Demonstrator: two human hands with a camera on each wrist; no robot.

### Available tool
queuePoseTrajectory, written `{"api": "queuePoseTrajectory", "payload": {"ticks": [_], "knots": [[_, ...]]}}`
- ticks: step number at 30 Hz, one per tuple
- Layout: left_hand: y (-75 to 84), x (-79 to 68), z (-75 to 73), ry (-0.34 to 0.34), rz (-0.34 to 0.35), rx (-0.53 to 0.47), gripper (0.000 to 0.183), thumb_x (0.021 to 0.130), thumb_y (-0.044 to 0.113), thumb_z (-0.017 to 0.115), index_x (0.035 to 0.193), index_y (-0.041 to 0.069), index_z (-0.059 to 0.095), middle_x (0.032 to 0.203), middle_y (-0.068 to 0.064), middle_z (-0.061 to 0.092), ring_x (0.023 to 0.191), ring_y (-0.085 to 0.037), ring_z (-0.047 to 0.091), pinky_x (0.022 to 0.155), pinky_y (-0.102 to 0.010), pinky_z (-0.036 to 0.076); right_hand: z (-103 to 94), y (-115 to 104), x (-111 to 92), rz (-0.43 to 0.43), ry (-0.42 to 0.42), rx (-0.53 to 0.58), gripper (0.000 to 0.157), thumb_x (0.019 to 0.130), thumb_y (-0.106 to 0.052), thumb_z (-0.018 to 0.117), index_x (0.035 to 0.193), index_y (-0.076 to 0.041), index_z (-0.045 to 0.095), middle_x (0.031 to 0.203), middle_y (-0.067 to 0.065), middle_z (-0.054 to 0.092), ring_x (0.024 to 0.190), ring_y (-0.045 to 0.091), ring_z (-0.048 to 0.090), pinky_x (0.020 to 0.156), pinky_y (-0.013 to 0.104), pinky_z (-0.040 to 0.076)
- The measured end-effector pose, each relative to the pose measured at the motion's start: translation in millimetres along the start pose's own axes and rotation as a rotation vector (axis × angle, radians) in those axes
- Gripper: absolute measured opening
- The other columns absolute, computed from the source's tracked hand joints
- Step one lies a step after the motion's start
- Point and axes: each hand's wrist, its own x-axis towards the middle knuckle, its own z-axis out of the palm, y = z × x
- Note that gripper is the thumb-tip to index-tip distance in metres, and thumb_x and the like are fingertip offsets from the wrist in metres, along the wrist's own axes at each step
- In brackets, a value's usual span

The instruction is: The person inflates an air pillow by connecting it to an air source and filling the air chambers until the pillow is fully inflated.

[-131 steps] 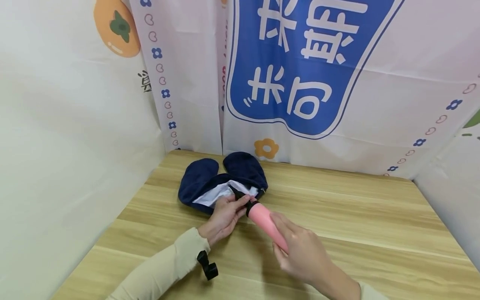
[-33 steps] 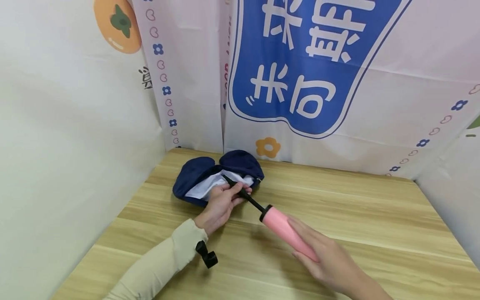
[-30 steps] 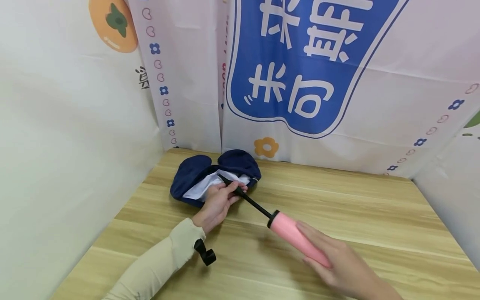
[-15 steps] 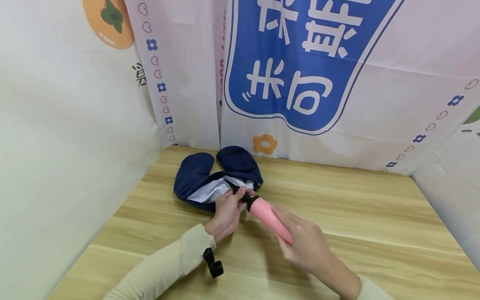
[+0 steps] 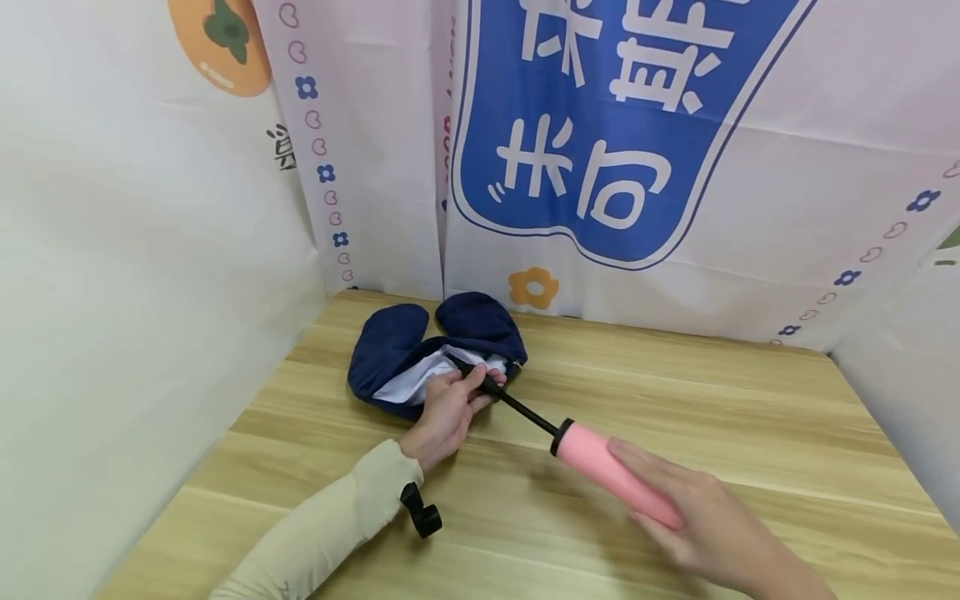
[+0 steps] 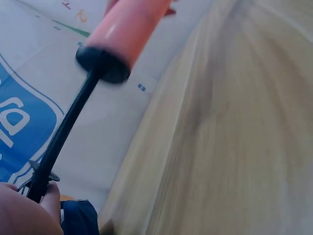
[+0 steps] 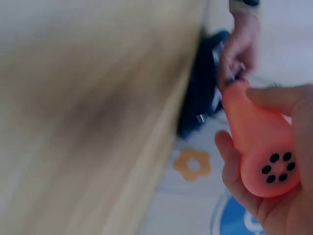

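A navy U-shaped neck pillow (image 5: pixel 386 346) lies on the table, its cover unzipped and pale inner lining (image 5: pixel 408 382) showing. My left hand (image 5: pixel 446 412) pinches the black nozzle end of a pink hand air pump (image 5: pixel 618 477), with the tip pointing into the opening; whether it sits in a valve is hidden. My right hand (image 5: pixel 708 521) grips the pink barrel, which stands well away from the left hand. Between them a length of black rod (image 5: pixel 531 414) is exposed, also plain in the left wrist view. Small dark holes mark the barrel's end (image 7: pixel 279 166) in the right wrist view.
The wood-grain table (image 5: pixel 750 417) meets a printed white cloth backdrop (image 5: pixel 810 208) just behind the pillow. A plain white wall (image 5: pixel 150 292) borders the left side. A black bracket (image 5: pixel 422 512) hangs at the left sleeve cuff.
The pink barrel slid up against the left hand half a second ago and is now drawn back toward the lower right, baring the rod. My left hand keeps its hold at the pillow.
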Motion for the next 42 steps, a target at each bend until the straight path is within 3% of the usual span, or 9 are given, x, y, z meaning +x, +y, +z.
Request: {"api": "queuePoseTrajectory", "payload": {"ticks": [6, 12, 17, 21, 26, 29, 31, 35, 42], "knots": [[-12.3, -4.3, 14.7, 0.073, -0.002, -0.047, 0.041, 0.108, 0.011, 0.059, 0.136, -0.019, 0.054, 0.099, -0.009, 0.075, 0.096, -0.015, 0.075, 0.096, -0.03, 0.06, 17.8, -20.8, 17.8, 0.004, 0.099, -0.094, 0.081, 0.071, -0.016, 0.09, 0.147, -0.014, 0.063, 0.137, 0.004, 0.073, 0.095, 0.02, 0.08, 0.074, 0.032, 0.064], [-19.6, -13.1, 18.6, 0.119, -0.001, -0.05, 0.04, 0.107, 0.012, 0.063, 0.134, -0.017, 0.058, 0.096, -0.007, 0.076, 0.096, -0.015, 0.076, 0.092, -0.026, 0.061, 62.2, -53.4, 47.2, 0.037, 0.185, -0.234, 0.079, 0.064, -0.017, 0.091, 0.14, -0.011, 0.068, 0.135, 0.004, 0.075, 0.07, 0.016, 0.073, 0.049, 0.023, 0.05], [-12.9, -14.2, 3.9, 0.029, -0.005, -0.011, 0.035, 0.107, 0.008, 0.06, 0.132, -0.017, 0.058, 0.104, -0.014, 0.076, 0.101, -0.019, 0.076, 0.093, -0.029, 0.062, 60.9, -42.6, 41.8, 0.019, 0.093, -0.14, 0.079, 0.078, -0.021, 0.089, 0.15, -0.013, 0.06, 0.146, 0.004, 0.068, 0.095, 0.022, 0.078, 0.072, 0.036, 0.065], [-5.7, -9.4, -7.8, -0.02, -0.006, 0.013, 0.034, 0.108, 0.007, 0.058, 0.131, -0.018, 0.058, 0.106, -0.016, 0.076, 0.1, -0.019, 0.076, 0.094, -0.032, 0.062, 44.8, -19.8, 21.2, 0.008, 0.005, 0.026, 0.079, 0.086, -0.021, 0.086, 0.157, -0.016, 0.051, 0.152, 0.004, 0.062, 0.119, 0.025, 0.074, 0.096, 0.043, 0.062], [1.8, -1.3, -11.8, -0.017, -0.005, -0.016, 0.035, 0.109, 0.007, 0.056, 0.133, -0.019, 0.055, 0.1, -0.01, 0.077, 0.097, -0.017, 0.076, 0.095, -0.033, 0.061, 11.5, 2.4, -4.3, 0.006, -0.021, 0.082, 0.083, 0.081, -0.019, 0.09, 0.156, -0.02, 0.053, 0.149, -0.001, 0.065, 0.121, 0.02, 0.073, 0.108, 0.019, 0.05], [3.8, 1.9, -10.6, 0.039, 0.007, -0.06, 0.033, 0.109, 0.005, 0.055, 0.131, -0.019, 0.056, 0.094, -0.008, 0.077, 0.092, -0.017, 0.077, 0.09, -0.031, 0.063, 1.4, 8.3, -10.4, 0.004, 0.007, 0.062, 0.085, 0.074, -0.018, 0.092, 0.152, -0.021, 0.058, 0.144, -0.003, 0.069, 0.114, 0.016, 0.075, 0.105, 0.009, 0.046], [1.7, 1.0, -6.1, 0.061, -0.02, -0.082, 0.032, 0.109, 0.005, 0.053, 0.131, -0.018, 0.055, 0.091, -0.008, 0.078, 0.09, -0.017, 0.077, 0.089, -0.03, 0.063, 5.5, 5.9, -5.5, -0.012, 0.043, 0.029, 0.083, 0.072, -0.018, 0.092, 0.15, -0.02, 0.061, 0.14, -0.001, 0.071, 0.108, 0.016, 0.077, 0.095, 0.015, 0.055], [-9.0, -4.8, 5.5, 0.064, -0.083, -0.092, 0.033, 0.11, 0.005, 0.051, 0.133, -0.017, 0.053, 0.094, -0.008, 0.078, 0.094, -0.016, 0.077, 0.094, -0.031, 0.062, 32.6, -10.0, 15.7, -0.015, 0.133, -0.056, 0.081, 0.068, -0.021, 0.091, 0.146, -0.017, 0.065, 0.135, 0.002, 0.074, 0.091, 0.016, 0.079, 0.073, 0.032, 0.064], [-20.4, -11.3, 8.8, 0.04, -0.062, -0.025, 0.033, 0.11, 0.008, 0.053, 0.133, -0.016, 0.054, 0.112, -0.018, 0.075, 0.101, -0.018, 0.076, 0.096, -0.03, 0.061, 66.0, -35.3, 38.6, 0.063, 0.131, -0.074, 0.078, 0.074, -0.018, 0.088, 0.148, -0.012, 0.062, 0.139, 0.006, 0.071, 0.097, 0.027, 0.08, 0.071, 0.036, 0.065]]}}
